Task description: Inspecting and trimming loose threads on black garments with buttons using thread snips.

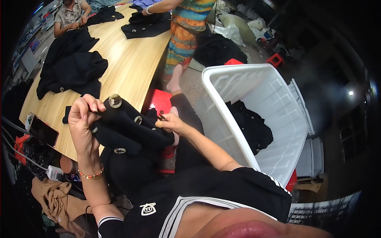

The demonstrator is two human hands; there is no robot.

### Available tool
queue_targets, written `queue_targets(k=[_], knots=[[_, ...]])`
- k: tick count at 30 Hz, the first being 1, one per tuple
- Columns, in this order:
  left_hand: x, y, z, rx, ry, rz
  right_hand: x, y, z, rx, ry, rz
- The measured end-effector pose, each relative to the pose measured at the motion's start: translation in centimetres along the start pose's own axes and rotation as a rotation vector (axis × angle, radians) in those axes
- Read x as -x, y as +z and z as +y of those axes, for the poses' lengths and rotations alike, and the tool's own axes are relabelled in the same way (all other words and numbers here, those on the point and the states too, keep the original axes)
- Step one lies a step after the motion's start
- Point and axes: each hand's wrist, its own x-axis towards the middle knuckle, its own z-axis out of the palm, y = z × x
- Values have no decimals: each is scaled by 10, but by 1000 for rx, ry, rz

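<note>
My left hand (85, 113), with a beaded bracelet at the wrist, pinches the edge of a black buttoned garment (123, 129) and holds it up over my lap. Several large pale-and-dark buttons show on the cloth, one round button (115, 101) standing near my left fingertips. On the garment's right side, my right hand (174, 125) is closed on a small dark pointed tool (162, 116), which looks like thread snips. Its tip is beside the cloth; whether it touches is unclear. The right fingers are partly hidden.
A wooden table (131, 59) bears black garments (75, 67) and a phone (43, 131). At right stands a large white bin (230, 119) holding black clothing (252, 127). Two people work along the table. A red stool (160, 99) and brown cloth (57, 198) are near me.
</note>
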Motion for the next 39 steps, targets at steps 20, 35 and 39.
queue_targets(k=[20,35,39], knots=[[-38,50,-85,-1154,-19,-787,-2,153,-246,-679,-475,-547],[-297,-71,157,-745,134,371,73,-88,-230,82,-537,352],[-224,-44,131,-453,454,300,82,-110,-165,49,-304,541]])
